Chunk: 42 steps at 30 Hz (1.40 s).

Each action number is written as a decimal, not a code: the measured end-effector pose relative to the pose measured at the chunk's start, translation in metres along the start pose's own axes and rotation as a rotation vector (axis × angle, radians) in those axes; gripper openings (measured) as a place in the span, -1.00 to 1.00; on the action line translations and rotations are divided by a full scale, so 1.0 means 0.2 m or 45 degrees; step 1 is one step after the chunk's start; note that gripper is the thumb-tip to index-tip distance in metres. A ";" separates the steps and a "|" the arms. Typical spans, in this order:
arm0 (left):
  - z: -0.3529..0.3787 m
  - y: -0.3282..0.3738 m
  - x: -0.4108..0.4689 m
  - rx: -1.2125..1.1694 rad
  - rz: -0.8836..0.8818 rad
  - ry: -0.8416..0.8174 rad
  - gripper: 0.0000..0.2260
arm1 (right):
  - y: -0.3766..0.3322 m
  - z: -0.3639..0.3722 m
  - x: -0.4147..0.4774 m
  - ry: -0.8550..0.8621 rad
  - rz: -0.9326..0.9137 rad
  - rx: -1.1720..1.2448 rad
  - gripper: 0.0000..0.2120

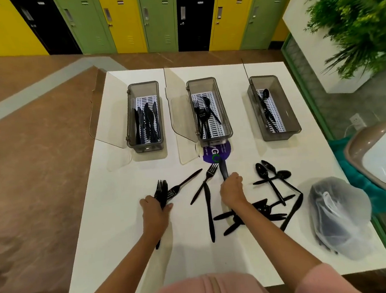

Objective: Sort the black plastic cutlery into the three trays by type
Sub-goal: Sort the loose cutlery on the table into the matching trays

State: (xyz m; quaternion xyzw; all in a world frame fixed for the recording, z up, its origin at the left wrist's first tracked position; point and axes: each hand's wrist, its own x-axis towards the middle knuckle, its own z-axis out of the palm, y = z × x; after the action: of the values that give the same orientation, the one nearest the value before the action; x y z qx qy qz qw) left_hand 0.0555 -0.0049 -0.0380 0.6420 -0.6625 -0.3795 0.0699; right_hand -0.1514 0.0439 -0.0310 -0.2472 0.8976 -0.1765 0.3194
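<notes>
Head view.

Left hand [154,208]: at the near left of the white table [125,234], fingers curled tight round a fork bundle [161,192]. Tines pointing away toward the trays, handles running back under the wrist.

Right hand [232,189]: near table centre, fist closed round a single black utensil [223,170]. Free end projecting away, tip at the purple sticker [219,152]. Type not determinable.

Left tray [146,148]: far left, clear lid swung open to the left, loaded with sorted knives [148,122].
Middle tray [215,141]: far centre, lid open the same way, loaded with sorted forks [202,117].
Right tray [289,116]: far right, holding sorted spoons [265,107].

Loose cutlery on the table, between trays and near edge:
- one loose fork [182,185] just beside the gripped bundle;
- a second fork [207,180] touching the top of a long knife [209,215], both between the two hands;
- a spoon group [268,177] right of the right hand;
- a mixed pile [263,209] partly hidden beneath the right forearm;
- an outer knife [293,210] at the right edge of that pile.

Plastic bag [338,215]: near right corner of the table, dark contents, not identifiable.

Off the table: lockers [118,19] along the far wall, plant [358,15] at upper right, swing-lid bin [384,160] at right.
</notes>
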 end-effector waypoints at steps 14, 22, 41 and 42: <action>-0.05 0.07 0.03 0.117 -0.042 0.088 -0.83 | -0.11 0.11 -0.13 0.050 -0.114 0.112 -0.54; -0.09 0.16 0.10 -0.168 0.106 -0.118 -0.86 | -0.10 0.06 -0.14 0.000 -0.179 0.292 -0.83; -0.06 0.22 0.18 0.192 0.213 -0.264 -0.76 | -0.06 0.09 -0.25 -0.125 -0.024 -0.134 -0.69; -0.08 0.22 0.19 0.171 0.210 -0.296 -0.80 | -0.05 0.09 -0.25 -0.127 -0.024 -0.149 -0.70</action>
State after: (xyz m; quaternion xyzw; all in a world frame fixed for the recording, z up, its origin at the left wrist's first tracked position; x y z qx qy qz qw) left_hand 0.0238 -0.0502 -0.0167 0.5406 -0.7404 -0.3990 -0.0195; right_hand -0.1022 0.0599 -0.0150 -0.2822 0.8870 -0.1142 0.3472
